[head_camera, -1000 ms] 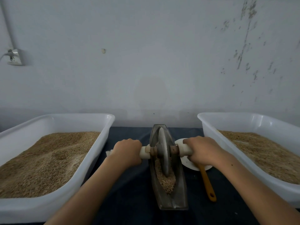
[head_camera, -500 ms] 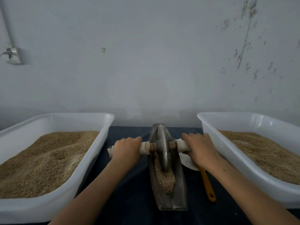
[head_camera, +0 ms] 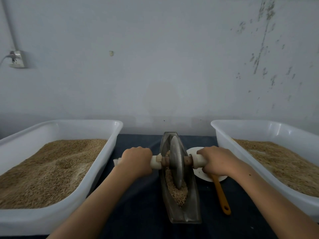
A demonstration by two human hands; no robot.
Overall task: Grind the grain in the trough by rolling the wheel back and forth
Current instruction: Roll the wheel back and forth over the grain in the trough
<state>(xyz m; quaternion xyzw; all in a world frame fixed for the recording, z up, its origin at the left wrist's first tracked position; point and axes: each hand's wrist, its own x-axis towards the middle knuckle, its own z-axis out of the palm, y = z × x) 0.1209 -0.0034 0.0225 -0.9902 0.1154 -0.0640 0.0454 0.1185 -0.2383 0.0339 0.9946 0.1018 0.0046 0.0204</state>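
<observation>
left hand [head_camera: 136, 161] and right hand [head_camera: 218, 161]: fingers clamped on axle either side of wheel [head_camera: 176, 161]; advise even downward pressure, wheel upright in trough [head_camera: 189, 209].

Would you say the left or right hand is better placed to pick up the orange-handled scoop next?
Right hand: the scoop lies directly beneath it, right of the trough; left hand is across the wheel.
</observation>
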